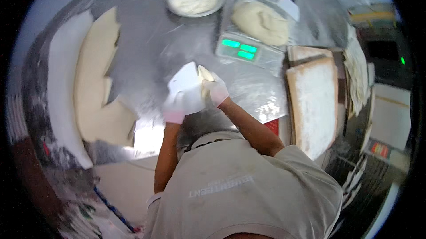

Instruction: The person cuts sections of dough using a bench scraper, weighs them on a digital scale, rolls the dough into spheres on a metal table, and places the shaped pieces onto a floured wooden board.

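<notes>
My left hand (174, 107), in a white glove, holds a flat white dough scraper (186, 82) by its near left side. Just to its right, my gloved right hand (217, 90) is closed around a small pale piece of dough (205, 73), whose end sticks out past the fingers. The dough is beside the scraper's right edge; whether they touch I cannot tell. Both hands are above the near middle of a metal table (151, 43). A large lump of dough (259, 20) lies on a digital scale (270, 57) with a lit green display, beyond my right hand.
A metal bowl (169, 4) of white flour stands at the far side. Along the left lies a large cut dough sheet (88, 101) beside a long white strip (62, 83). Floured boards (314, 106) are stacked at right. Another white scraper (290, 8) lies behind the scale.
</notes>
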`<action>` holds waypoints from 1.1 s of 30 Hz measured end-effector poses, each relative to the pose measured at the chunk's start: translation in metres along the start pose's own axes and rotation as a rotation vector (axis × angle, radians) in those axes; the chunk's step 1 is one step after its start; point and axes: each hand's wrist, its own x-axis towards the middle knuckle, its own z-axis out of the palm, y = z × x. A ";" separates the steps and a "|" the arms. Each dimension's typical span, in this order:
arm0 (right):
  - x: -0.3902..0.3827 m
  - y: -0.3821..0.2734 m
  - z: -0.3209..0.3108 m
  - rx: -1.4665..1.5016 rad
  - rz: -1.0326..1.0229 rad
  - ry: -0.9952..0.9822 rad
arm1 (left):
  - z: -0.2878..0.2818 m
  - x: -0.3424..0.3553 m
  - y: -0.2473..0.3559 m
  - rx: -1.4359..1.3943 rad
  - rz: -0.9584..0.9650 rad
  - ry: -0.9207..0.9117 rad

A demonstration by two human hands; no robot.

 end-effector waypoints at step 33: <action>-0.079 0.067 -0.264 -0.083 -0.196 0.619 | 0.045 -0.066 0.003 0.503 0.092 -0.178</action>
